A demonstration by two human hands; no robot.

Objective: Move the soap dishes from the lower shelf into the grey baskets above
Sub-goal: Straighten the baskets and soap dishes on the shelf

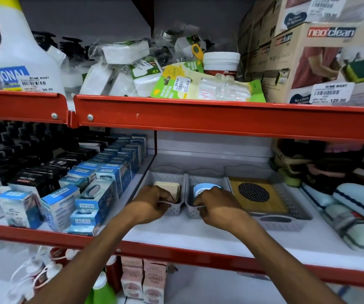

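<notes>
Two narrow grey baskets stand side by side on the middle shelf. The left basket (172,178) holds a beige soap dish (168,188) on edge. A blue round-topped soap dish (205,189) stands in the right basket (209,179). My left hand (154,202) grips the front rim of the left basket. The right basket's front rim is pinched by my right hand (217,205). A wider grey basket (286,220) to the right carries a bamboo soap dish (257,196) with a black perforated circle.
Blue Epilator boxes (84,194) crowd the shelf to the left of the baskets. Pale blue and green soap cases (356,207) lie at the right. The red shelf edge (198,119) hangs close overhead. Pink boxes (146,279) sit on the lower shelf.
</notes>
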